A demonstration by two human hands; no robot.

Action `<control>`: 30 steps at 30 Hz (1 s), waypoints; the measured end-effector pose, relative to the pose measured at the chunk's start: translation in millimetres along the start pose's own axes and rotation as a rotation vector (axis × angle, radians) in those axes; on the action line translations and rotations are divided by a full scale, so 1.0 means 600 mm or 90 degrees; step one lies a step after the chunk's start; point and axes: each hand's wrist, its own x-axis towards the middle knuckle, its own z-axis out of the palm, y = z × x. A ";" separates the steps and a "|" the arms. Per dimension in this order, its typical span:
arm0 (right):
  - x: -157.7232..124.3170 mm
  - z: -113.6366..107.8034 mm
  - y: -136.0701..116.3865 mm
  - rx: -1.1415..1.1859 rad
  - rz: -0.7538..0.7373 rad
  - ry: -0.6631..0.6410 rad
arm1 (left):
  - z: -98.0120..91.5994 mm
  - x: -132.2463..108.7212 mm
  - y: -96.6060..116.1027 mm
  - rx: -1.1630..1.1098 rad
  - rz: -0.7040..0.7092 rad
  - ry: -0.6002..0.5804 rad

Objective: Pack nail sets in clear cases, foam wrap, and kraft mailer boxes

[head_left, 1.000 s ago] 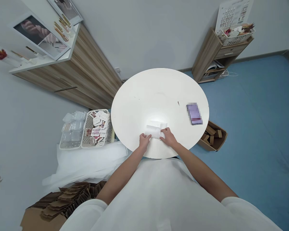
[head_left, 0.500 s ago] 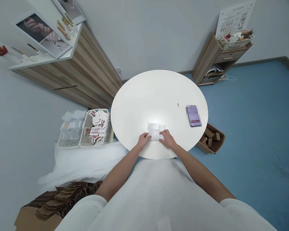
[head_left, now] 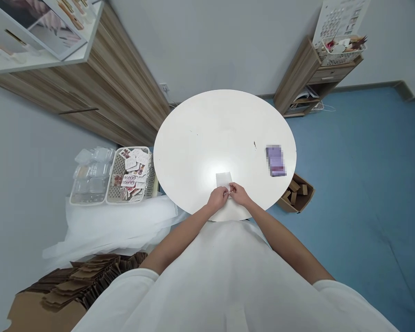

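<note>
A small piece of thin white wrapping sheet (head_left: 223,178) lies near the front edge of the round white table (head_left: 207,124), looking folded into a packet. Whatever it may contain is hidden. My left hand (head_left: 218,198) is closed at its near left edge, thumb and fingers pinched together. My right hand (head_left: 239,193) pinches the near right edge, its fingertips almost meeting those of the left. Both hands cover the lower part of the sheet.
A purple blurred-out item (head_left: 276,160) lies at the table's right. Left of the table stand a basket of printed cards (head_left: 152,173), clear plastic boxes (head_left: 90,184) and white sheets (head_left: 117,221). Folded cardboard (head_left: 55,295) is lower left; an open carton (head_left: 306,203) is on the right.
My hands have come together at the sheet's near edge, the left moving right. The white sheet now looks narrower. The whole view has shifted slightly.
</note>
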 end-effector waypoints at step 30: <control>-0.016 -0.043 -0.016 -0.516 -0.275 -0.151 | -0.021 -0.007 -0.006 -0.264 -0.012 0.097</control>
